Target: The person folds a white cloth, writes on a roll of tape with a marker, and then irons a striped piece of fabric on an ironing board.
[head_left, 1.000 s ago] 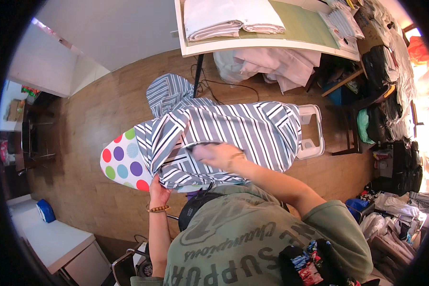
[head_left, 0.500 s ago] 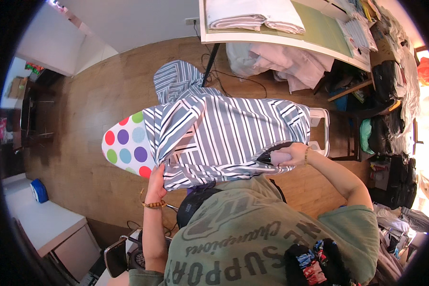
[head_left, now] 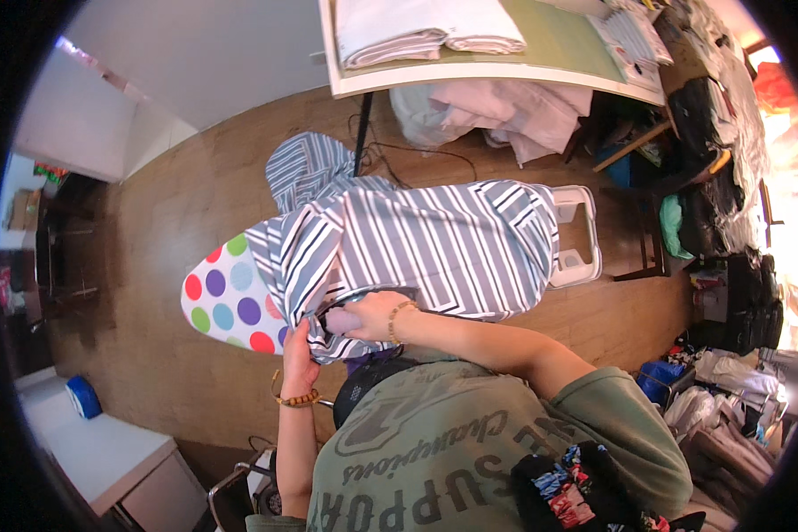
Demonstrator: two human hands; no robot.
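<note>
A grey, white and black striped cloth (head_left: 443,244) lies over an ironing board (head_left: 215,282) with a polka-dot cover, whose rounded end sticks out at the left. My right hand (head_left: 374,315) is closed around the pale handle of an iron (head_left: 340,321), which rests on the cloth near the close edge. Part of the iron's dark base shows; the rest is hidden by my hand and by folds. Just left of it, my left hand (head_left: 300,362) pinches the bunched edge of the cloth. Some of the cloth hangs over the far side.
A white-edged table (head_left: 496,73) with folded white cloth (head_left: 395,35) stands beyond the board. Bagged fabric (head_left: 496,115) and a loose cord lie beneath it. At the right are a chair (head_left: 661,222) and piled clothes and bags. A white cabinet (head_left: 106,448) stands at the lower left.
My right hand has slid the iron left along the near edge, from the board's right part to close beside my left hand. My left hand still holds the cloth. The whole view has shifted slightly.
</note>
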